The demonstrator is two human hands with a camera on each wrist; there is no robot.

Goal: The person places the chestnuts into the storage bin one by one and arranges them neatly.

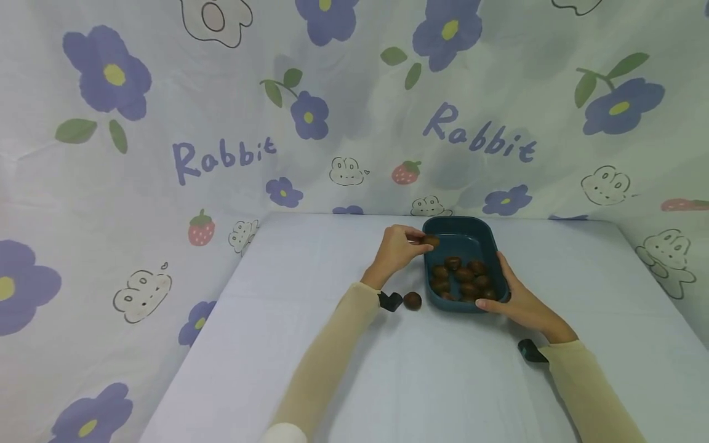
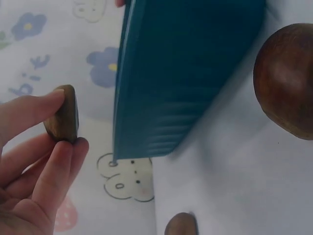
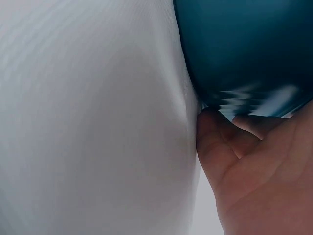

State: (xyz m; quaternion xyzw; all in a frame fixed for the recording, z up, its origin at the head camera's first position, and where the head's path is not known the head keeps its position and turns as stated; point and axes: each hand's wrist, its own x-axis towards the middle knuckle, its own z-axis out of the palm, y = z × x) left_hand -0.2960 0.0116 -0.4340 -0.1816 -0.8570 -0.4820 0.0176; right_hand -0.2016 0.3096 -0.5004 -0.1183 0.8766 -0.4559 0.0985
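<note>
On the pale lavender tablecloth (image 1: 343, 344) before me, toward the far edge of the table, sits a dark teal tray (image 1: 487, 237) with rounded corners. My left hand (image 1: 394, 251) hovers at its left rim, thumb and fingertips (image 2: 58, 164) pinching a brown chestnut (image 1: 431, 242) just over the tray's edge; the left wrist view shows the nut squeezed between thumb above and fingers below, the tray's ribbed outer wall close beside it. My right hand (image 1: 517, 301) grips the tray at its near right corner, thumb laid along the front rim and fingers curled against the right wall; from the right wrist I see my thumb (image 3: 215, 142) pressed to the tray's underside where it meets the cloth. Inside the tray, toward its near end, lies a cluster of more chestnuts (image 1: 464, 280), touching one another. One loose chestnut (image 1: 412, 301) rests on the cloth just left of the tray's near corner, beside my left wrist. Behind and on both sides the table is walled by a hanging sheet (image 1: 166, 154) printed with purple flowers, strawberries, little rabbit faces and the word "Rabbit". Both my sleeves are a light beige.
</note>
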